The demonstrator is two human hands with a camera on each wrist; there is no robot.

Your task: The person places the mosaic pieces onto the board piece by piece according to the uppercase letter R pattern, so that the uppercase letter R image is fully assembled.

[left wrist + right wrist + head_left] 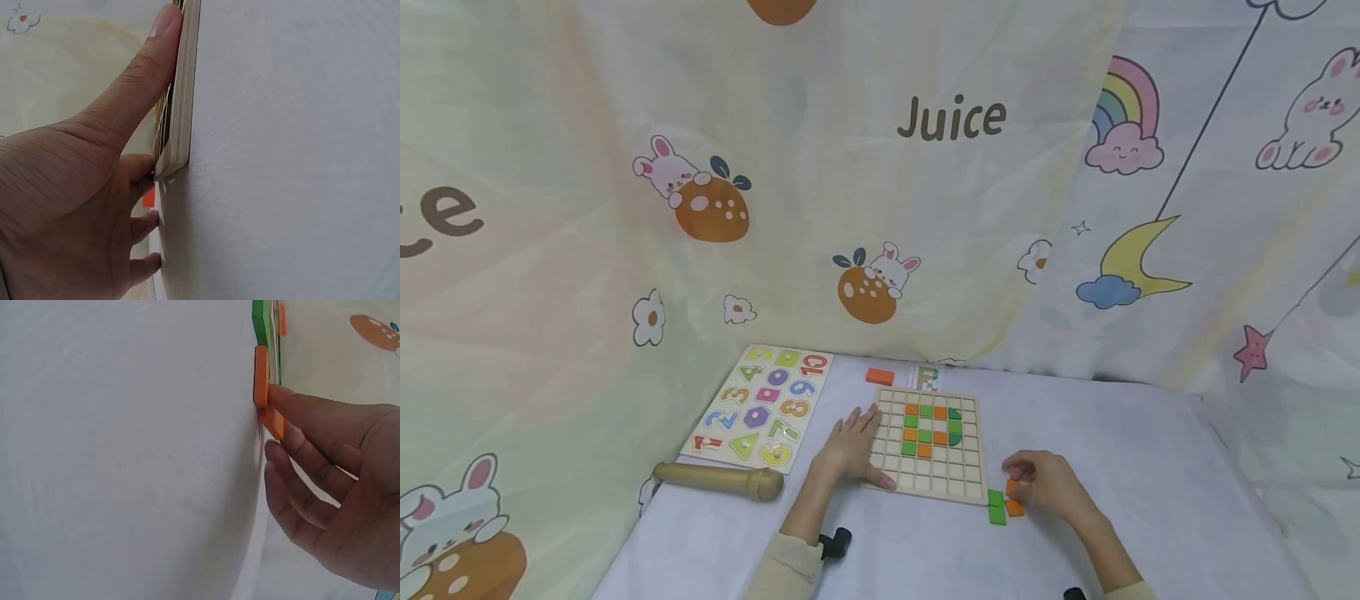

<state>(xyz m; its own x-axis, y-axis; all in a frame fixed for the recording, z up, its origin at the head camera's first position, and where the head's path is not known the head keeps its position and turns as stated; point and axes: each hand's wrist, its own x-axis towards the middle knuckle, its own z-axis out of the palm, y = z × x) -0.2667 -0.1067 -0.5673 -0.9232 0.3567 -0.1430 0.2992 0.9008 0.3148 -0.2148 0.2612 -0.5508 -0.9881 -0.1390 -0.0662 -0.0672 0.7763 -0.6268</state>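
A wooden grid board (pixel 958 471) lies on the table with orange and green tiles (pixel 925 437) set in its upper middle cells. My left hand (pixel 850 450) rests at the board's left side, fingers spread; in the left wrist view the thumb touches the board's edge (pixel 182 125). Off the board's near right corner, my right hand (pixel 1054 485) pinches an orange tile (pixel 274 423), tilted and partly hidden by the fingers. Another orange tile (pixel 261 378) lies against the thumb tip. Two green tiles (pixel 996 507) lie just left of these.
A number and shape puzzle board (pixel 760 408) lies at the left, with a gold microphone-shaped object (pixel 718 481) in front of it. An orange block (pixel 880 377) and a printed pattern card (pixel 928 377) sit behind the grid board. Printed curtains (pixel 820 192) hang around the table.
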